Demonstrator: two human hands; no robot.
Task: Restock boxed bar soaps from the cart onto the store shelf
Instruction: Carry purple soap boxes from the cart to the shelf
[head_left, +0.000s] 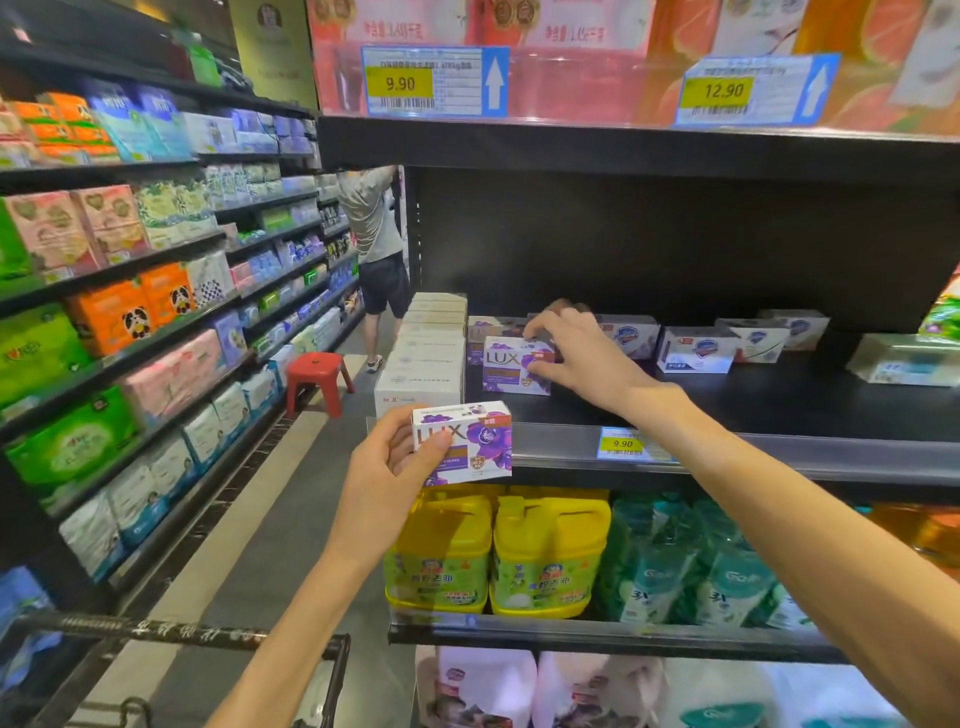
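My left hand grips a white and purple LUX soap box in the air, just in front of the shelf's edge. My right hand reaches onto the dark shelf and holds a second purple LUX soap box by its right end, thumb below and fingers on top. That box stands on the shelf surface. More purple boxes stand behind it, partly hidden by my hand. The cart's handle shows at the bottom left; its contents are out of view.
A row of white boxes lines the shelf's left end. White soap boxes stand further right. Yellow detergent jugs fill the shelf below. A red stool and a person are in the aisle.
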